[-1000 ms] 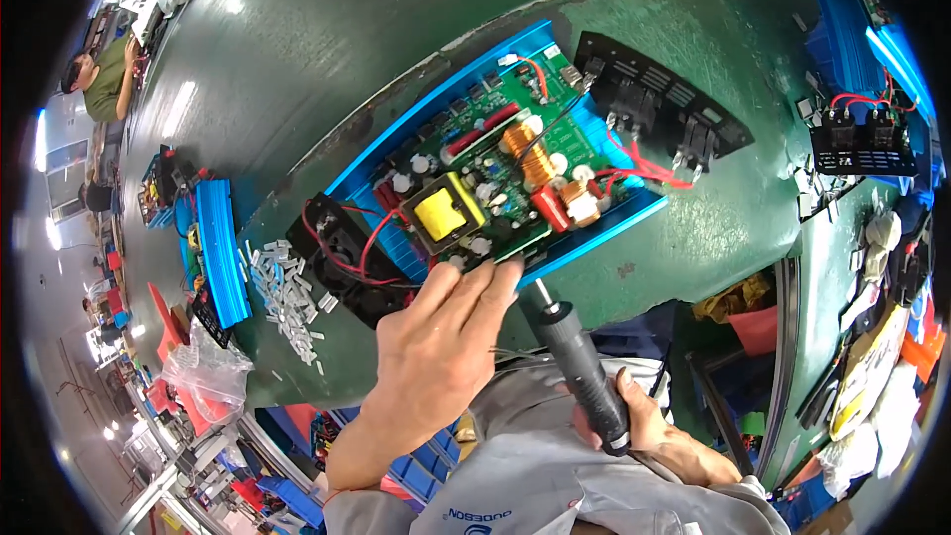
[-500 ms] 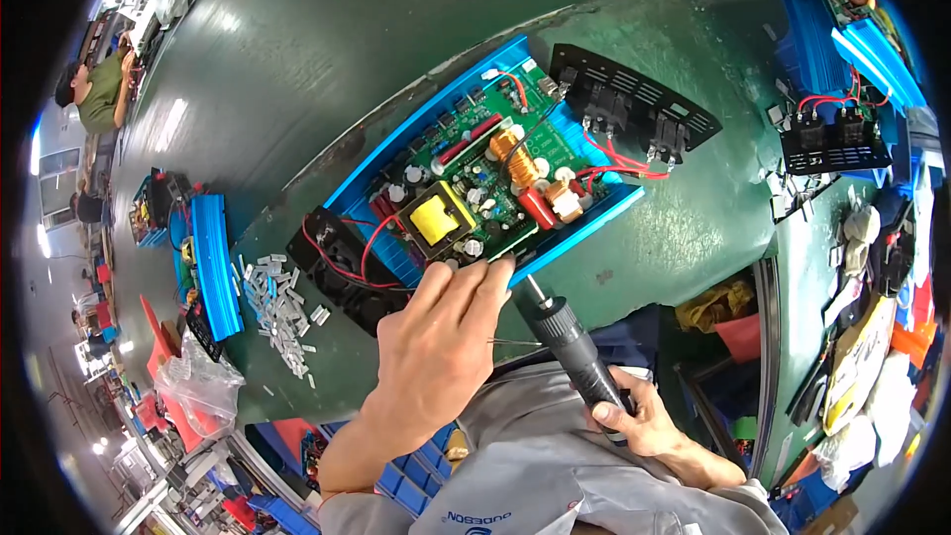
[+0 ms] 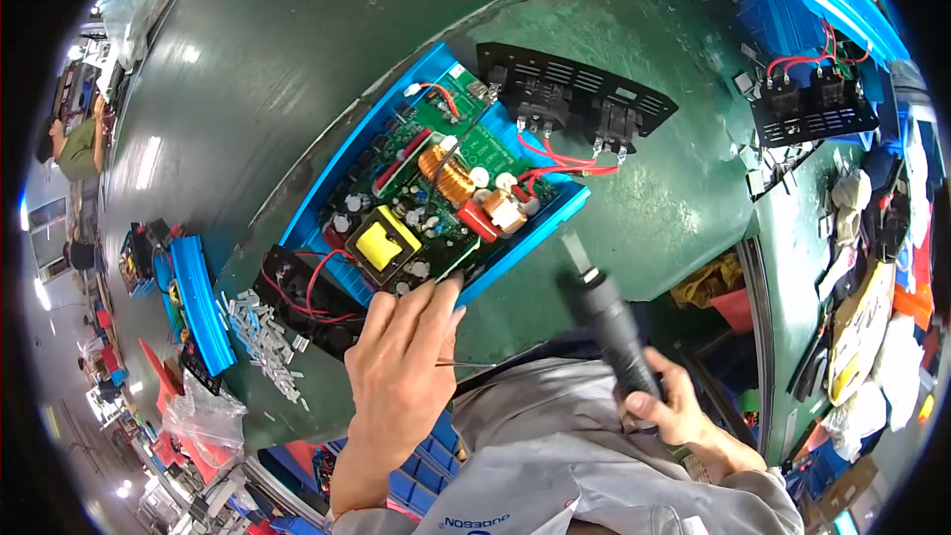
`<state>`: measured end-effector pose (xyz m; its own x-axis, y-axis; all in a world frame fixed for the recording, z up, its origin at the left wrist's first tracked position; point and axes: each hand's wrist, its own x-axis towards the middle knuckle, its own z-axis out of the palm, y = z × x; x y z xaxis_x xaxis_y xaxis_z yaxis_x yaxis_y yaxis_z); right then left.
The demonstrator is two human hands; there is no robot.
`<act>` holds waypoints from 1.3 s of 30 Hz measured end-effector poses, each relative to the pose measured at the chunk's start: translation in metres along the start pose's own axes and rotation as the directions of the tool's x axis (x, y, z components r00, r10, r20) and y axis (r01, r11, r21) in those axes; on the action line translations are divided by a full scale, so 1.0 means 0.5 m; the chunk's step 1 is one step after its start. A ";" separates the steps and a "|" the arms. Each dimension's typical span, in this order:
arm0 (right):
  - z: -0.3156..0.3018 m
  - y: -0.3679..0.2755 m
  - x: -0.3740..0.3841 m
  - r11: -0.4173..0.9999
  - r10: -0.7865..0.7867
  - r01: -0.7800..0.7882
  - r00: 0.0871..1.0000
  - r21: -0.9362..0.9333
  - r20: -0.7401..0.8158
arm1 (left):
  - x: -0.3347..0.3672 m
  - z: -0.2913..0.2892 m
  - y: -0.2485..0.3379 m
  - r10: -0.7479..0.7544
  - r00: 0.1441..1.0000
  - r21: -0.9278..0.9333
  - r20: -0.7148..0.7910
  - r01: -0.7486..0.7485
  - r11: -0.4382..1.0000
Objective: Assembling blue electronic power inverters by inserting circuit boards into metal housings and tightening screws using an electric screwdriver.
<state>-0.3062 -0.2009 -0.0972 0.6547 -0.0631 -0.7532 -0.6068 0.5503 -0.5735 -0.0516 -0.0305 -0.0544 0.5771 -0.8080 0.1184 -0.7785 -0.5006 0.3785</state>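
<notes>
My right hand point(image 3: 674, 406) grips a black electric screwdriver point(image 3: 616, 332), blurred by motion. Its tip sits in the air to the right of a blue metal housing point(image 3: 540, 225), not touching it. In the housing lies a green circuit board point(image 3: 485, 154) with a yellow transformer point(image 3: 386, 245) and copper coils. My left hand point(image 3: 401, 372) rests at the near edge of the housing, fingers bent and close together, the fingertips partly hidden at the board's edge. Thin metal tweezers point(image 3: 468, 365) stick out from under these fingers. A black end panel point(image 3: 584, 94) hangs on red wires at the far side.
Another black panel point(image 3: 307, 302) lies left of the housing, beside a pile of small grey metal pieces point(image 3: 263, 342). More blue housings stand at the left point(image 3: 203, 302) and far right point(image 3: 857, 15). A clear plastic bag point(image 3: 203, 416) lies at the table's left edge.
The screwdriver has moved right, away from the housing's near edge, with my right hand. The whole scene has shifted left in view; my left hand stays by the housing.
</notes>
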 end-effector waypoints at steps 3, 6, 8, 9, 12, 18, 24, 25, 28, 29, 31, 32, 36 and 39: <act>-0.010 -0.043 0.006 0.998 -0.055 0.057 0.976 0.006 -0.209 | 0.001 0.004 0.004 -0.003 1.000 0.000 0.008 0.003 1.000; -0.019 -0.088 0.022 0.997 -0.075 0.072 0.980 -0.022 -0.186 | 0.002 0.007 0.002 0.004 1.000 -0.012 0.012 -0.004 1.000; -0.023 -0.111 0.026 0.991 -0.040 0.020 0.989 -0.133 -0.142 | 0.002 0.007 -0.001 0.007 1.000 -0.022 0.017 -0.006 1.000; -0.025 -0.118 0.026 0.989 -0.047 0.025 0.987 -0.143 -0.154 | 0.001 0.007 -0.002 0.006 1.000 -0.023 0.009 -0.005 1.000; -0.029 -0.129 0.026 0.992 -0.073 0.051 0.980 -0.119 -0.186 | 0.002 0.002 0.001 -0.004 1.000 -0.020 0.013 0.004 1.000; -0.046 -0.130 0.031 0.943 -0.123 0.041 0.965 -0.331 -0.232 | 0.008 0.001 0.004 -0.027 1.000 -0.016 0.010 0.027 1.000; -0.034 -0.126 0.033 0.960 -0.044 -0.009 0.982 -0.280 -0.183 | 0.007 0.007 0.003 -0.032 0.999 -0.014 -0.010 0.032 0.999; -0.033 -0.124 0.033 0.963 -0.032 -0.011 0.988 -0.268 -0.153 | 0.009 0.008 0.003 -0.017 1.000 -0.007 -0.023 0.017 1.000; -0.033 -0.122 0.032 0.992 -0.055 0.033 0.983 -0.121 -0.178 | 0.000 0.010 0.002 -0.031 0.999 -0.029 -0.025 0.031 0.999; -0.029 -0.125 0.034 0.994 -0.070 0.054 0.982 -0.095 -0.174 | -0.001 0.010 0.003 -0.032 0.999 -0.029 -0.022 0.032 0.999; -0.023 -0.128 0.033 0.970 0.019 -0.041 0.995 -0.240 -0.093 | 0.002 0.009 0.001 -0.003 1.000 -0.018 -0.017 0.003 1.000; -0.027 -0.128 0.035 0.971 0.031 -0.054 0.994 -0.233 -0.100 | 0.001 0.010 -0.001 -0.004 1.000 -0.017 -0.011 0.004 1.000; -0.028 -0.049 0.040 0.970 -0.041 0.006 0.989 -0.243 -0.141 | 0.003 0.009 -0.001 0.033 0.999 0.003 -0.015 -0.033 0.999; -0.014 0.014 0.025 0.884 -0.145 0.113 0.989 -0.453 -0.037 | 0.012 0.011 -0.002 0.054 0.999 -0.013 -0.003 -0.054 0.998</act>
<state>-0.3056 -0.2035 -0.1129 0.7187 -0.1730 -0.6734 -0.6669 0.1021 -0.7381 -0.0485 -0.0366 -0.0593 0.5350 -0.8329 0.1418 -0.8054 -0.4521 0.3832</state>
